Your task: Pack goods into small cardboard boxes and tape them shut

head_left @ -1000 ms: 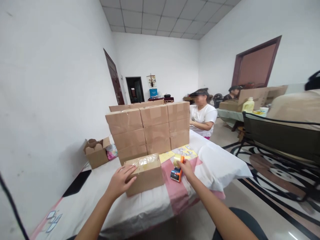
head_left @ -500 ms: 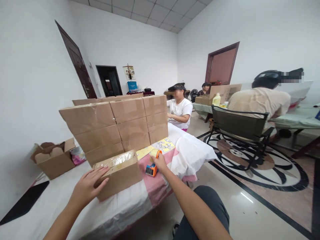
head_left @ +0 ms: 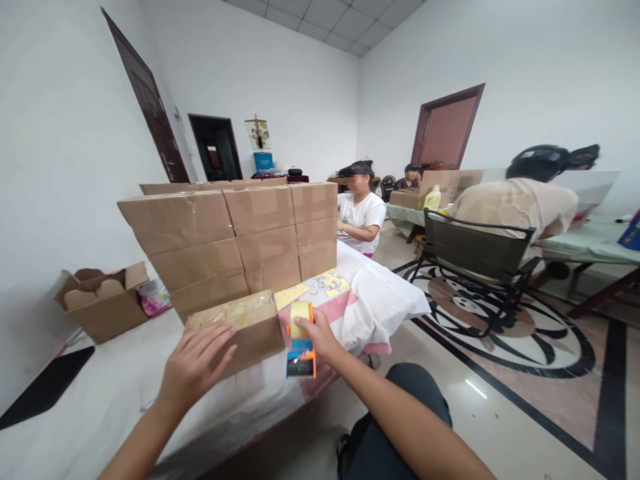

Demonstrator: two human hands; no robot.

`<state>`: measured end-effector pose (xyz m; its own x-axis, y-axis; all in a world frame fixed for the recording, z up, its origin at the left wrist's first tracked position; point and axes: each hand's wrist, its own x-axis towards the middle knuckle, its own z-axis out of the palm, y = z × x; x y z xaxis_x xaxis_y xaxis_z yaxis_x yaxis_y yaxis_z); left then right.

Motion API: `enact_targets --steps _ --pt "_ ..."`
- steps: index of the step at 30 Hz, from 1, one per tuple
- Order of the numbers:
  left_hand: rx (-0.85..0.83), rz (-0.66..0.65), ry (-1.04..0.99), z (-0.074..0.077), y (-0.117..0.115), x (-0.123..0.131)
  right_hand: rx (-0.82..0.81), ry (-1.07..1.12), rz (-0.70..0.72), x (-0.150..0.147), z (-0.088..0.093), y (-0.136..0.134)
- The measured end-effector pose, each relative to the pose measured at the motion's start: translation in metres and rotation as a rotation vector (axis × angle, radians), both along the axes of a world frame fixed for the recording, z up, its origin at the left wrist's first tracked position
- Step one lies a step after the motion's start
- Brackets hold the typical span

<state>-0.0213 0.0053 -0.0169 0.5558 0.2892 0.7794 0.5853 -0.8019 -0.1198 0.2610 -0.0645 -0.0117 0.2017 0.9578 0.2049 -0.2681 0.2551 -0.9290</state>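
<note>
A long brown cardboard box (head_left: pixel 257 328) lies near the front edge of the cloth-covered table, with shiny clear tape along its top. My left hand (head_left: pixel 203 360) rests over the box's near left end, fingers stretched out and holding nothing. To the right of the box, my right hand (head_left: pixel 317 333) is closed around an orange and blue tape dispenser (head_left: pixel 301 347) with a yellowish roll in it. The dispenser is upright, close to the box's right end; whether the two touch I cannot tell.
Behind the box, stacked cartons (head_left: pixel 265 233) form a wall. At the left sit an open carton (head_left: pixel 107 303) and a black flat sheet (head_left: pixel 47 387). A person in white (head_left: pixel 363 217) works beyond the stack. At the right, another person (head_left: pixel 510 200) sits in a dark chair (head_left: pixel 480 250).
My right hand has turned the tape dispenser upright and brought it slightly left, toward the box. My left hand has shifted right along the box. The view has moved a little.
</note>
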Motion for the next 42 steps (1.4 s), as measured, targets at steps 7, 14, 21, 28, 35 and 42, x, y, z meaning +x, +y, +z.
enact_targets --steps 7,14,21,28,35,42 --pt "-0.501 -0.240 -0.124 -0.014 -0.065 0.073 0.147 -0.274 0.092 -0.024 0.021 -0.053" --pt "-0.805 -0.428 -0.210 -0.012 -0.079 0.073 0.208 -0.356 0.125 -0.021 0.028 -0.056" --pt "-1.016 -0.491 -0.440 -0.009 -0.080 0.078 0.327 -0.426 0.206 -0.020 0.027 -0.058" --pt "-1.118 -0.466 -0.454 -0.009 -0.081 0.070 0.329 -0.447 0.218 -0.026 0.017 -0.059" --pt "-1.233 -0.429 -0.539 -0.010 -0.082 0.074 0.278 -0.417 0.221 -0.028 0.005 -0.054" --pt "-1.355 -0.424 -0.624 -0.015 -0.083 0.078 0.252 -0.365 0.228 -0.029 0.000 -0.054"
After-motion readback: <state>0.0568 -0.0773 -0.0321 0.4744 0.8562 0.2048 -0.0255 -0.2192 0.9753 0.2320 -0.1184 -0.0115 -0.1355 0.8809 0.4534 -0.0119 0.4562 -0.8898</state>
